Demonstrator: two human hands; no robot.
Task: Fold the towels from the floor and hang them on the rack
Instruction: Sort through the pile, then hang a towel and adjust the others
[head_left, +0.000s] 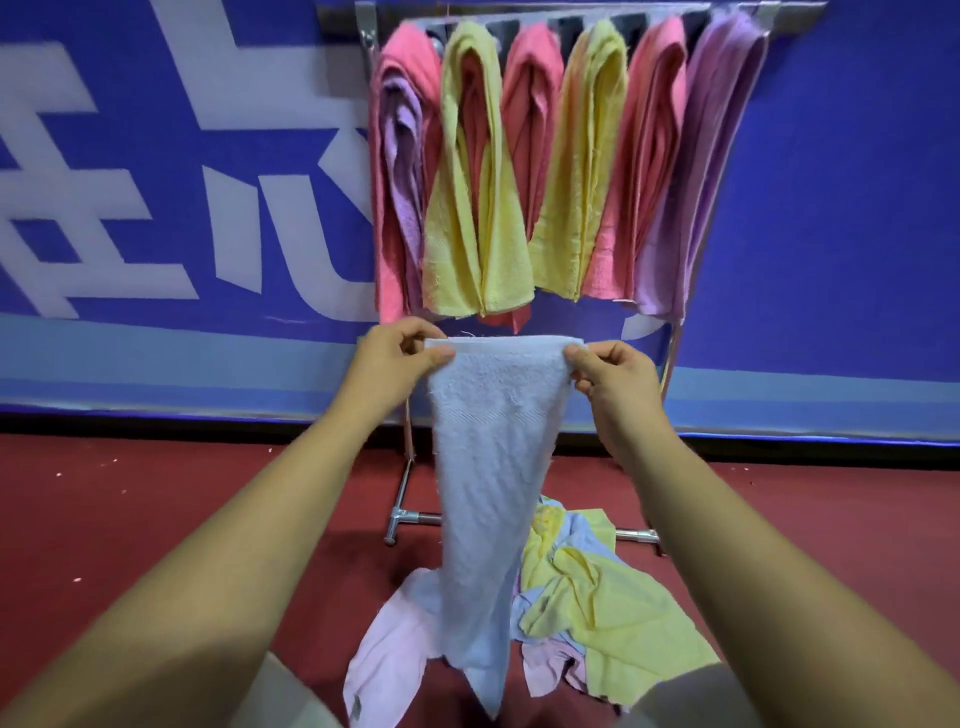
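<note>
A pale blue towel (491, 467) hangs lengthwise in front of me, folded narrow, its lower end reaching the floor pile. My left hand (395, 364) pinches its top left corner and my right hand (615, 376) pinches its top right corner, holding the top edge level. Behind it stands a metal rack (402, 512) with several folded towels draped over its top bar: pink (532, 119), yellow (475, 208) and purple (701, 171). On the red floor below lies a loose pile of towels (597, 613) in yellow, light blue and pale pink.
A blue wall banner with large white characters (156, 182) runs behind the rack. The red floor (156, 519) spreads to the left and right of the pile. The rack's chrome foot bar (636, 534) sits low behind the pile.
</note>
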